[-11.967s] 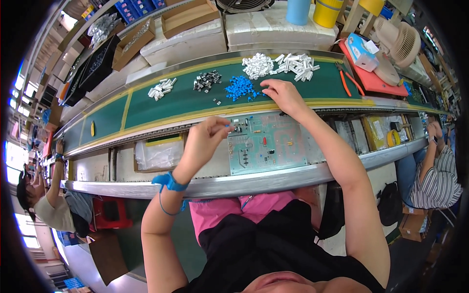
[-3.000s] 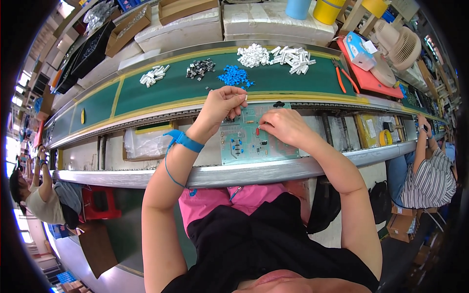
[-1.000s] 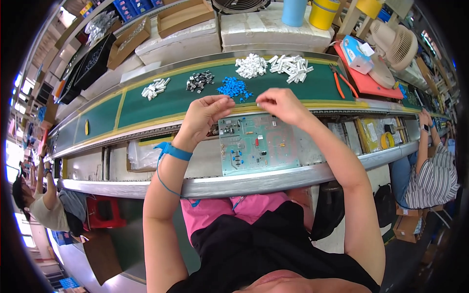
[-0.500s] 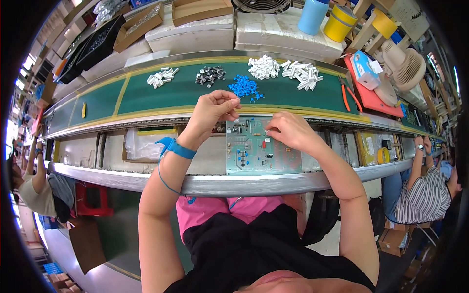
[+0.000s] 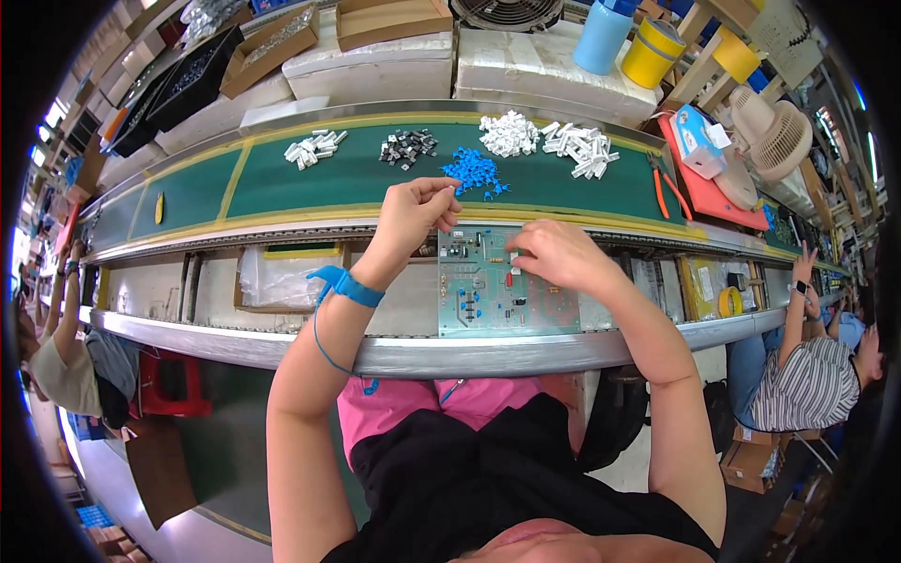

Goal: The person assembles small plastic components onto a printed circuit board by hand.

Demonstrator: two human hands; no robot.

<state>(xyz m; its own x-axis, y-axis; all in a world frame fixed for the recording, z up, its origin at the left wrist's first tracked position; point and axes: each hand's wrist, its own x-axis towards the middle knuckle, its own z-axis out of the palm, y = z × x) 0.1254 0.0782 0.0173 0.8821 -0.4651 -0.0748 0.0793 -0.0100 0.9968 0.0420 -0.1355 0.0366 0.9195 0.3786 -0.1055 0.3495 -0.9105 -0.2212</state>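
Observation:
A green circuit board (image 5: pixel 469 324) fitted with several small parts lies across the rails in front of me. My left hand (image 5: pixel 413 218) is closed in a pinch above the board's far left corner, beside a pile of blue disc-shaped components (image 5: pixel 475 173). Whatever sits between its fingertips is too small to name. Over the upper right of the board is my right hand (image 5: pixel 563 255), thumb and fingers bent together close to the surface; what they hold, if anything, is hidden. Near those fingertips a red component (image 5: pixel 510 280) stands on the board. A blue strap (image 5: pixel 352 286) circles my left wrist.
Beyond the board, white parts (image 5: pixel 508 133), long white pieces (image 5: pixel 582 150) and black parts (image 5: pixel 408 146) lie piled on the green belt (image 5: pixel 310 192). Orange-handled pliers (image 5: pixel 668 188) rest at the right. A metal rail (image 5: pixel 469 357) runs before me; another person (image 5: pixel 807 375) sits at right.
Both hands stay near the same places, with small finger shifts. The view has moved slightly. The person at the right has raised a hand.

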